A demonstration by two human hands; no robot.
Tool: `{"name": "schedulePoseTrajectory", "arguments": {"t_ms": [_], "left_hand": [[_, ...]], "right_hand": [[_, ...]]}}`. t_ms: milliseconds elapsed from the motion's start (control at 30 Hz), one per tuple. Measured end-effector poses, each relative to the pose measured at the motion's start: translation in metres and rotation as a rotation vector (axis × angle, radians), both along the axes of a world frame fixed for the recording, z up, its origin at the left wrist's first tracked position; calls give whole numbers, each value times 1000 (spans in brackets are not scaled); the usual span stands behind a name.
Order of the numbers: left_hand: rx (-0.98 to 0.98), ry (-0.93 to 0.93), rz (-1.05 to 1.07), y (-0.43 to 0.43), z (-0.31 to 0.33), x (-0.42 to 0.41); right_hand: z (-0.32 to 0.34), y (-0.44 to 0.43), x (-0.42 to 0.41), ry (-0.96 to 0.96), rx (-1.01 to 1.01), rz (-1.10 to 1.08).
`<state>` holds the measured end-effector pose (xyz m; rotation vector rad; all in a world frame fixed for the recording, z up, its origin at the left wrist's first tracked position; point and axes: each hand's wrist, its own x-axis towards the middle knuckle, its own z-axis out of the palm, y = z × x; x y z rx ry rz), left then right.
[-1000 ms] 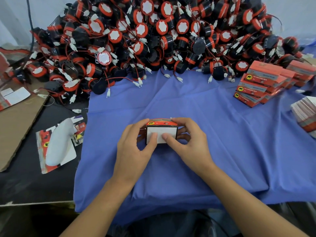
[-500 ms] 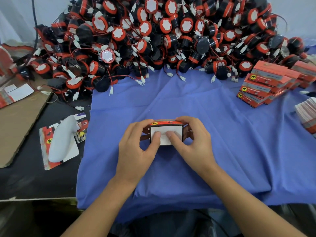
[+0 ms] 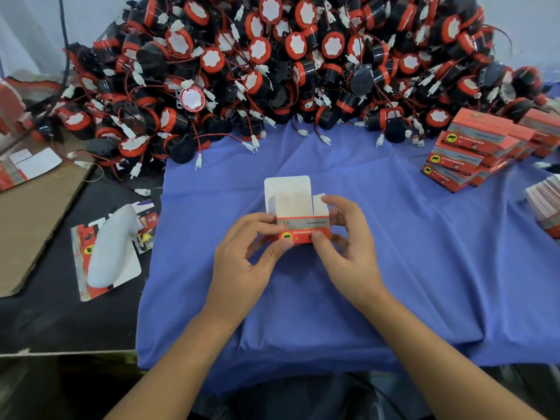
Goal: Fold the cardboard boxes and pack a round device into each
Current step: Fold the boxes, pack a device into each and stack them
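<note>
Grip is two-handed: our left hand (image 3: 242,256) and right hand (image 3: 348,247) pinch the red box (image 3: 303,230) by its ends, long axis left to right, lid flap (image 3: 288,192) standing open. The round devices (image 3: 272,71) lie heaped straight beyond, neither hand nearer.

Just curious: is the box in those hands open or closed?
Open. On the box, the white top flap stands upright, untucked; left hand and right hand grip it.

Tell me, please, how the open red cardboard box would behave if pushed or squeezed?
Probably light and crushable: the red cardboard box is thin card with its white lid flap standing open. Pushed, it would likely slide or tip on the blue cloth, as no device shows inside.
</note>
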<state>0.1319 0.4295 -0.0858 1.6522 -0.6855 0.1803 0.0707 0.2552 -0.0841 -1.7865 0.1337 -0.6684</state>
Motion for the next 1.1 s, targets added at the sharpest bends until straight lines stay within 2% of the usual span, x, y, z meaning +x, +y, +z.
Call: {"name": "schedulePoseTrajectory", "arguments": {"t_ms": [167,367,467,867,1000,1100], "left_hand": [[-5,26,-46,-1,-3,0],[222,-62,-42,-2,-2,1],[238,-42,-67,-1,1,1],[208,-10,-69,-1,1,1],[137,74,-78,-1,0,0],[53,131,-87,0,-1,2]], "right_hand": [[-3,2,0,-20,-291,7],[-3,8,-3,101,-426,-27],[-1,13,-1,166,-486,-75],[-2,15,8,264,-474,-129],[-5,11,9,263,-375,-48],[-5,9,7,172,-238,-57]]}}
